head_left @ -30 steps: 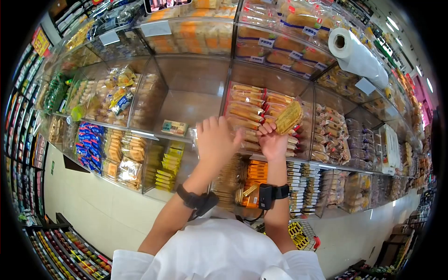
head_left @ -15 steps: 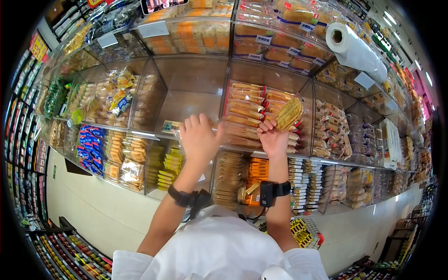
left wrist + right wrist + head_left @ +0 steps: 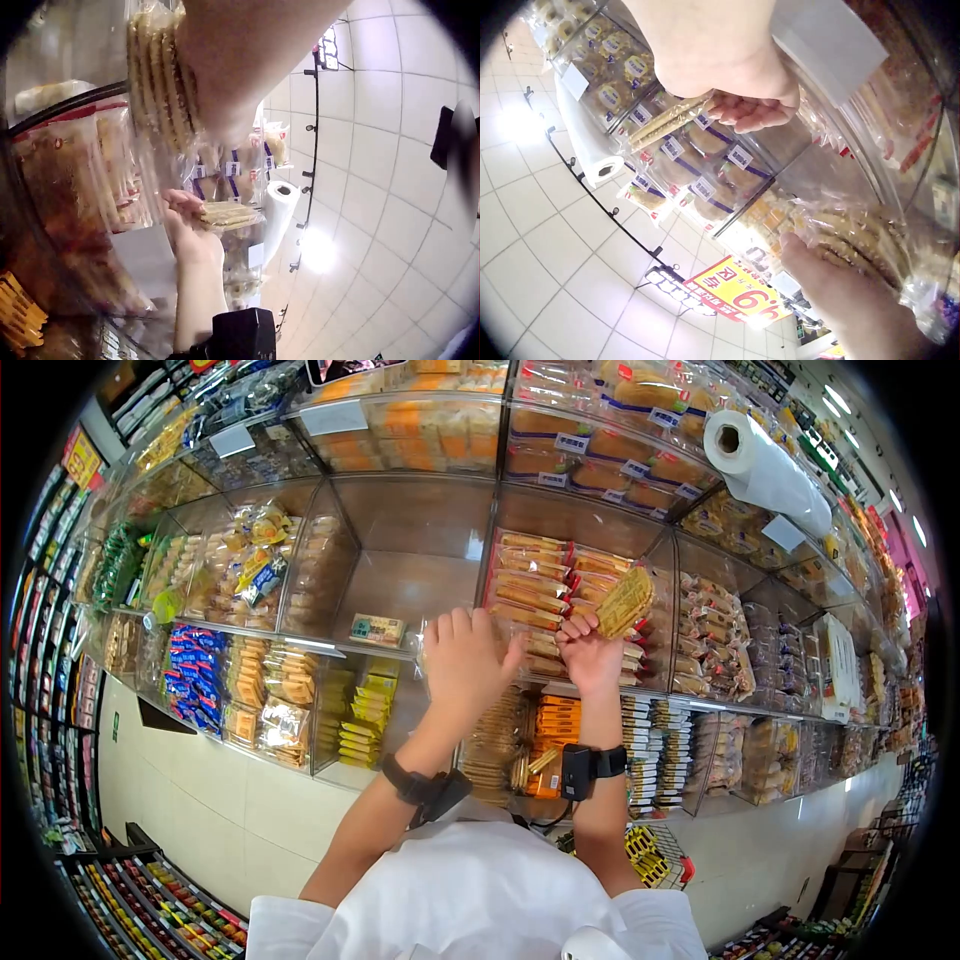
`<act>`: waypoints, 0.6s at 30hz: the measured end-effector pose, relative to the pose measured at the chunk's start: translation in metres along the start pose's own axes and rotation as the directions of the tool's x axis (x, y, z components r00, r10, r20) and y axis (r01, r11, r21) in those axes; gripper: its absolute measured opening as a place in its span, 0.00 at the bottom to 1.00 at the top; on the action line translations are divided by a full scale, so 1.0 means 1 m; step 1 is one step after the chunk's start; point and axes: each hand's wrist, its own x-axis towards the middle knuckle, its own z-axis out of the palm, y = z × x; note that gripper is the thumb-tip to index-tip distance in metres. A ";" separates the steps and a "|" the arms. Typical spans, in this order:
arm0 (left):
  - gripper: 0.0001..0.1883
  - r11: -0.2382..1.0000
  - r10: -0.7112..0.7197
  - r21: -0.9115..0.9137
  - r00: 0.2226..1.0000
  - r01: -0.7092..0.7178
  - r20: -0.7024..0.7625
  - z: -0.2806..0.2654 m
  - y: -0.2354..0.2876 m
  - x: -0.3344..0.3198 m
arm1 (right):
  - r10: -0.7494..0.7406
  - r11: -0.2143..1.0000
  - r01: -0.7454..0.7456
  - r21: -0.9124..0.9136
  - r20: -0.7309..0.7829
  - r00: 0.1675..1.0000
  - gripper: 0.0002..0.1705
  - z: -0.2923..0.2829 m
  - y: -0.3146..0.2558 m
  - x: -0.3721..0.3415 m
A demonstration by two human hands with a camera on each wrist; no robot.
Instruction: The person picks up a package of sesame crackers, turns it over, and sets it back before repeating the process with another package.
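One clear packet of flat crackers [image 3: 627,603] is pinched in the person's right grip [image 3: 592,660], the fingers curled at its lower end, so that it slants up and to the right in front of long pastries in red-edged wrappers [image 3: 530,580]. Just to the left, apart from it, I see the left grip [image 3: 462,665] from the back, its thumb angled toward the right one. From the head camera this grip hides what it carries, but both wrist cameras show me a second, thicker packet of crackers [image 3: 159,75]; the thumb lies against it, while the far fingers are mostly out of sight. Both packets are up off the shelving, over a tiered display of clear plastic bins [image 3: 415,575]. Left of the left grip, a small printed card [image 3: 377,631] sits at the front of one bin. Below are yellow-green packets [image 3: 366,715] and orange packets [image 3: 556,730]. A white roll of plastic bags [image 3: 775,485] lies at upper right. Each wrist wears a black strap, and the person has a white shirt [image 3: 480,890].
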 end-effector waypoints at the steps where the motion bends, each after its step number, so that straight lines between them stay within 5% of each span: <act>1: 0.20 1.000 0.002 -0.014 1.000 -0.002 0.003 0.000 0.000 0.000 | 0.004 1.000 -0.004 0.005 0.003 1.000 0.21 0.000 -0.001 0.000; 18: 0.18 0.996 -0.048 0.074 0.998 0.051 -0.033 -0.009 -0.038 -0.004 | -0.005 1.000 0.005 -0.009 -0.018 1.000 0.18 0.005 0.001 -0.004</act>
